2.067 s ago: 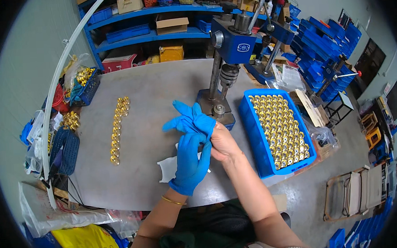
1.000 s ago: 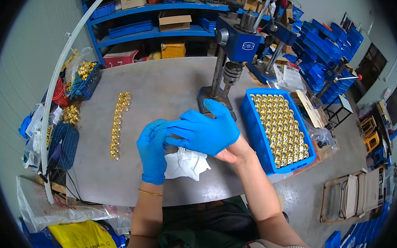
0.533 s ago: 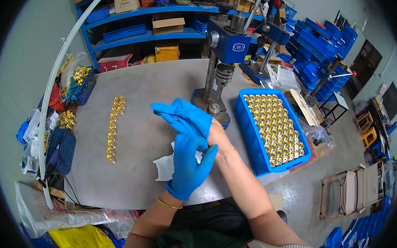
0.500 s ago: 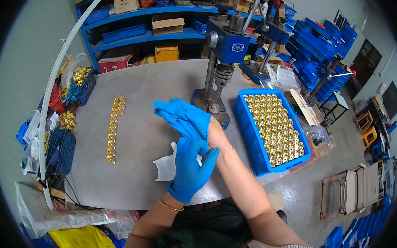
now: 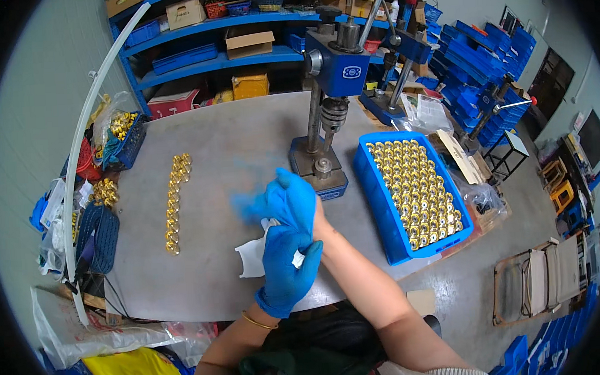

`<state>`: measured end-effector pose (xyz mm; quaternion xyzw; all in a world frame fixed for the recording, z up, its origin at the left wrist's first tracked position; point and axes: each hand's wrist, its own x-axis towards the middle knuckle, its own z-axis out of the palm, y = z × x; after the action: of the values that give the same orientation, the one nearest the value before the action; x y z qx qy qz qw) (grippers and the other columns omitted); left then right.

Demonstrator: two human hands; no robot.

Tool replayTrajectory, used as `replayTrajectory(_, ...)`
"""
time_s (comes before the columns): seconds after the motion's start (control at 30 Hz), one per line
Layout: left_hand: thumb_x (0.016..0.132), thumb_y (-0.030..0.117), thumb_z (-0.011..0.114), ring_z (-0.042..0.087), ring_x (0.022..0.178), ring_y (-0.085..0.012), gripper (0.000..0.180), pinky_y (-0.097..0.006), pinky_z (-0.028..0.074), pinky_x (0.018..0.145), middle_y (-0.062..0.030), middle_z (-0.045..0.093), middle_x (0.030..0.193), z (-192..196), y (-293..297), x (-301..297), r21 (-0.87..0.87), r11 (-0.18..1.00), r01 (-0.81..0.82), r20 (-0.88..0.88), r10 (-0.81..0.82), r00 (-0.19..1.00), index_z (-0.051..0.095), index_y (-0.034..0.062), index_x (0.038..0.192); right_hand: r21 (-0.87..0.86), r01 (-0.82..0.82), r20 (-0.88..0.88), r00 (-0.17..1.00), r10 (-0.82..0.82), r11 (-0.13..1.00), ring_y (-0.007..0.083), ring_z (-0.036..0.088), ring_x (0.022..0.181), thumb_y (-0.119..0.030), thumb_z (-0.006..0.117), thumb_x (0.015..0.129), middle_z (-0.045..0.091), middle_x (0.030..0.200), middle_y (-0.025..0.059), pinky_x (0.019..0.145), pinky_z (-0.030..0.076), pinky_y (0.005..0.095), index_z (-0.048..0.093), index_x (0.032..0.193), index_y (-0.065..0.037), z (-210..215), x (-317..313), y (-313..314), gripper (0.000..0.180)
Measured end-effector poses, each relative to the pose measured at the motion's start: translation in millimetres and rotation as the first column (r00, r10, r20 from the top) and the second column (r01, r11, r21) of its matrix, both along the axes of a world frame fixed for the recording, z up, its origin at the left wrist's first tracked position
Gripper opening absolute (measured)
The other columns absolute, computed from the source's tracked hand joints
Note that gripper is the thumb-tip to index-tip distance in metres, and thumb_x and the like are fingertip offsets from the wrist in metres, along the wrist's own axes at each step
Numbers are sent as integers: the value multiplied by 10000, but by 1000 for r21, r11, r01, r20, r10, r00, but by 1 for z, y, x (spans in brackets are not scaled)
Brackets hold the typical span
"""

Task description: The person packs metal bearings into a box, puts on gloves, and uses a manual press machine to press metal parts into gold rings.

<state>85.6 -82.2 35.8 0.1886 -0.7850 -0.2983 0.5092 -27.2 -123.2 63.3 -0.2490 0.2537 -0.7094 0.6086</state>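
blue glove [image 5: 283,198] half on right hand [image 5: 308,211] — left hand [image 5: 287,269] tugging it.

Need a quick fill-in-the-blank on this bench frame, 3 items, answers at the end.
1. The left hand wears a ____ glove.
2. The right hand is pulling on a glove above a white ____ lying on the grey table.
3. The blue tray right of the press holds rows of ____-coloured metal parts.

Answers: blue; cloth; gold
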Motion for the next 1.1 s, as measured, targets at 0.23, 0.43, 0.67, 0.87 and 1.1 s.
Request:
replayTrajectory(0.23, 801, 20, 695, 558, 779, -277, 115, -368, 450, 706, -122, 579, 824, 30, -15, 2, -107, 992, 62, 20, -61, 998, 591, 30, 847, -194, -58, -807, 577, -126, 979, 181, 629, 897, -313, 405, 1020, 630, 914, 80, 787, 503, 318, 604, 1071, 8, -6, -17, -19, 381)
replayTrajectory(0.43, 801, 41, 717, 555, 805, -288, 116, -394, 444, 709, -100, 606, 817, 18, -18, 7, -61, 995, 81, 29, -80, 996, 621, 59, 865, 340, -20, -648, 720, 250, 940, 256, 661, 914, -236, 558, 884, 665, 983, 148, 736, 507, 341, 562, 1211, -31, 21, -18, -5, 386)
replayTrajectory(0.67, 802, 112, 739, 563, 842, -281, 140, -392, 460, 756, -96, 613, 861, 44, -44, 18, -19, 994, -110, 10, 110, 994, 650, 55, 894, -644, 58, -559, -717, -418, 763, 426, 488, 1205, -207, 604, 759, 679, 1005, 170, 1087, 240, 618, 659, 1132, -71, -13, -34, -24, 401)
replayTrajectory(0.87, 822, 148, 736, 495, 741, -256, 199, -356, 408, 682, -101, 538, 775, 22, -72, -24, -149, 988, -45, 52, 53, 997, 582, 24, 797, -219, 33, -482, -873, -79, 975, 374, 460, 1256, -302, 582, 787, 660, 1147, 119, 1117, 232, 570, 712, 1000, -147, -8, -20, -19, 294)
replayTrajectory(1.1, 856, 180, 700, 481, 651, -294, 264, -390, 389, 614, -149, 524, 691, 8, -64, -40, -247, 958, -149, 66, 170, 983, 567, -3, 721, -386, 53, -50, -998, 37, 921, 330, 196, 1452, -375, 552, 846, 361, 1520, 135, 1158, 181, 541, 619, 1211, -80, -26, -34, -39, 474)
